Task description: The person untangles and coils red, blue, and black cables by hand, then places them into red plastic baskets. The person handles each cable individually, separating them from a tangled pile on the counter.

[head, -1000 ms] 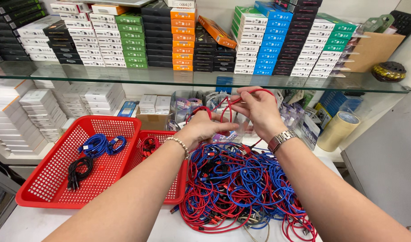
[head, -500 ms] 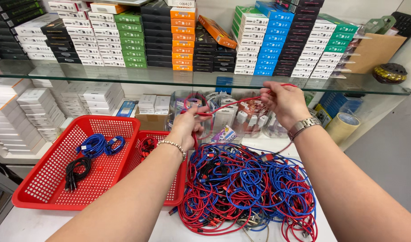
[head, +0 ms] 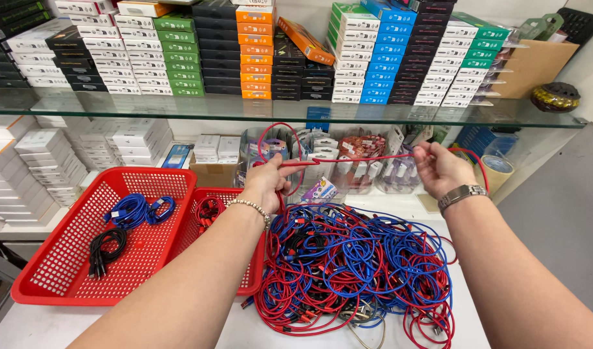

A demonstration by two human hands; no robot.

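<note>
Cable (head: 367,157) held between the hands: red. Tangled cable pile (head: 361,271): red and blue, a few black strands. Large basket (head: 64,258): red, perforated grid pattern. Coils inside it: blue (head: 136,210) and black (head: 106,249). Smaller basket (head: 212,194): red. Bracelet (head: 250,206): pale beads. Watch (head: 461,194): silver. Shelf boxes (head: 254,52): white, black, green, orange, blue stacks.

Red cable (head: 367,157) pinched between left hand (head: 267,181) and right hand (head: 439,168): thin, matt, braided-looking sheath. Cable heap (head: 355,265) red and blue, same matt cord. Large red basket (head: 83,252) perforated plastic, slight sheen. Shelf (head: 245,106) clear glass, glossy, reflective. Stacked boxes (head: 180,55) smooth printed cardboard. Wristwatch (head: 461,194) shiny metal. Bracelet (head: 251,207) pale metal beads. Tabletop (head: 51,326) smooth white.
</note>
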